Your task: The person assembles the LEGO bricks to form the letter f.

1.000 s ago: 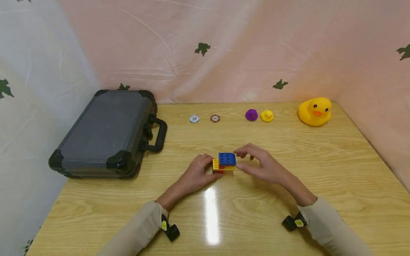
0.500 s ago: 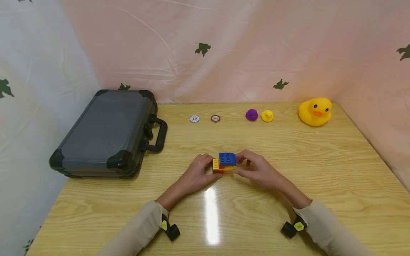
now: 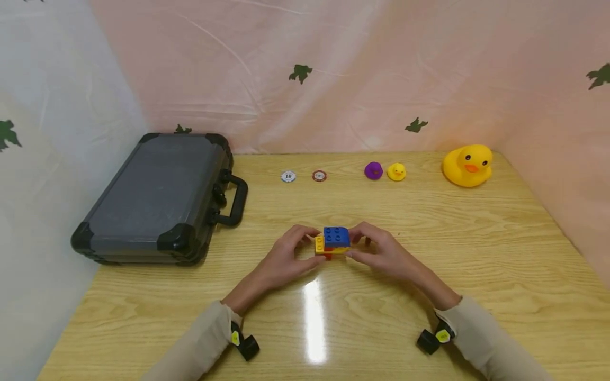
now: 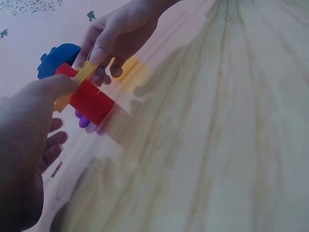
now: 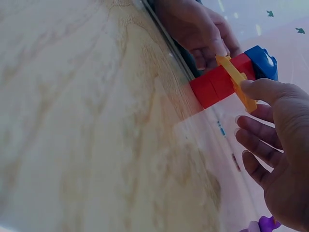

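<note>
A small toy brick stack [image 3: 337,237] stands on the table between both hands. It has a blue curved brick [image 5: 263,63] on top, red bricks [image 4: 91,103] below and a long yellow brick [image 5: 236,80] across the middle. My left hand [image 3: 286,257] holds the left end of the yellow brick, thumb in front and index finger behind. At the other end my right hand [image 3: 385,252] pinches the same brick between thumb and index finger. Its other fingers stay spread below, as the right wrist view shows. The left index fingertip is partly hidden behind the stack.
A grey case [image 3: 147,193] with black handle lies at the left. Along the back are a white-blue poker chip [image 3: 288,176], a red poker chip [image 3: 319,175], a purple duck [image 3: 374,170], a small yellow duck [image 3: 396,171] and a large yellow duck [image 3: 468,165].
My right hand has moved in to the left and closed its thumb and index finger on the stack. My left hand has drawn back slightly, its thumb and index finger wider apart. The stack stays put.
</note>
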Available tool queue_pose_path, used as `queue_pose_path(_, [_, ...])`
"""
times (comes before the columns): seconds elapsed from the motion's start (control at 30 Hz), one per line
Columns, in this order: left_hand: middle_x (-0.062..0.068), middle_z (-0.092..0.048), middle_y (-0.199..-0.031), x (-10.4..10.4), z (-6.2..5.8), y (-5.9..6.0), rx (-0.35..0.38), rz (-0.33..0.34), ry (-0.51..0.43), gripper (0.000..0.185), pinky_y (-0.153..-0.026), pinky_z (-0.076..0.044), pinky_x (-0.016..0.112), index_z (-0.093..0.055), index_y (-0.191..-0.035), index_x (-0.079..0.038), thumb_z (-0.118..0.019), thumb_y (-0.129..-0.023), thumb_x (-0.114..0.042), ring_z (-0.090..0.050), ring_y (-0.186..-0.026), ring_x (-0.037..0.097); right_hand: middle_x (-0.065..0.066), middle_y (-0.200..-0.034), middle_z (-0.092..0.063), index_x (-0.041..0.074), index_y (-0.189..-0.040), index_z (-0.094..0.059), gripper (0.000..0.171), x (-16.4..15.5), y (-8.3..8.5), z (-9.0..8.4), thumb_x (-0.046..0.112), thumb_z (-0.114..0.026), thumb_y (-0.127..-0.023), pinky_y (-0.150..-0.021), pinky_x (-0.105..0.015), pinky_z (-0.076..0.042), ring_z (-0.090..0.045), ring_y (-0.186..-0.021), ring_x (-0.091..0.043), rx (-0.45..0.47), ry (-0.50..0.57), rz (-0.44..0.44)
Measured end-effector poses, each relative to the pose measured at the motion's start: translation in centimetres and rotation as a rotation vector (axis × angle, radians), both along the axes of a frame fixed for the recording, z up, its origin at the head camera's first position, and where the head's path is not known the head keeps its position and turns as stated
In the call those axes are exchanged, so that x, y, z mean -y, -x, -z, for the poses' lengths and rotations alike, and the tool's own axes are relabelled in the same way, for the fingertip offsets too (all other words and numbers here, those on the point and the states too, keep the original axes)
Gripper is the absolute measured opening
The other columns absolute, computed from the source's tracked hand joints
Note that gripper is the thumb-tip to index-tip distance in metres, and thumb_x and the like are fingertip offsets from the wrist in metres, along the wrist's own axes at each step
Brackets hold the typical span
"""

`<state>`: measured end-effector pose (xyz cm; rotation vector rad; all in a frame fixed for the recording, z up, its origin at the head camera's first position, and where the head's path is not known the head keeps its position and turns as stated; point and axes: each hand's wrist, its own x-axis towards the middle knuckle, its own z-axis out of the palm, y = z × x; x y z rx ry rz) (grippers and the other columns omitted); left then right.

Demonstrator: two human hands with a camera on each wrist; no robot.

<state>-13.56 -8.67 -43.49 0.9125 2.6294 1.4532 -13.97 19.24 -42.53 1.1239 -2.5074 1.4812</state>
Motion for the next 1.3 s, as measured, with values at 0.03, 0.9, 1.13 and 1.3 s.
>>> queue_pose_path(0.03, [0.003,-0.062,-0.124,0.2,0.0,0.0,-0.021,0.0,-0.01,0.049,-0.093,-0.051,0.039,-0.062,-0.131,-0.008,-0.084,-0.089,-0.022,-0.059,-0.108,0.018,-0.001,-0.104,-0.066,0.005,-0.118,-0.066,0.031,0.0,0.0,0.0,-0.005,-0.076,-0.091,-0.076,-0.031,-0.05,-0.06,-0.091,-0.02,0.0,-0.001,0.001])
queue_pose_path(0.9, [0.008,-0.07,-0.119,-0.2,0.3,1.2,-0.135,-0.093,-0.019,0.025,-0.094,-0.052,0.04,-0.07,-0.121,-0.004,-0.071,-0.1,-0.018,-0.062,-0.109,0.022,-0.006,-0.105,-0.071,-0.001,-0.119,-0.069,0.019,1.2,0.5,-0.4,0.004,-0.068,-0.1,-0.081,-0.032,-0.054,-0.063,-0.091,-0.02,0.096,-0.032,0.161])
queue_pose_path(1.13, [0.007,-0.071,-0.116,-1.0,0.1,1.8,-0.071,-0.181,-0.02,0.026,-0.093,-0.05,0.04,-0.072,-0.119,-0.004,-0.067,-0.103,-0.023,-0.061,-0.106,0.021,-0.009,-0.114,-0.072,0.001,-0.126,-0.069,0.026,1.8,1.2,0.0,0.016,-0.06,-0.107,-0.085,-0.034,-0.053,-0.063,-0.095,-0.022,0.188,-0.053,0.254])
queue_pose_path(1.3, [0.007,-0.072,-0.109,-1.6,0.3,2.3,-0.071,-0.203,-0.018,0.024,-0.091,-0.05,0.041,-0.074,-0.115,-0.002,-0.066,-0.104,-0.022,-0.062,-0.101,0.022,-0.009,-0.111,-0.072,0.001,-0.124,-0.07,0.029,2.1,1.6,0.2,0.022,-0.058,-0.108,-0.079,-0.031,-0.05,-0.06,-0.09,-0.023,0.239,-0.039,0.314])
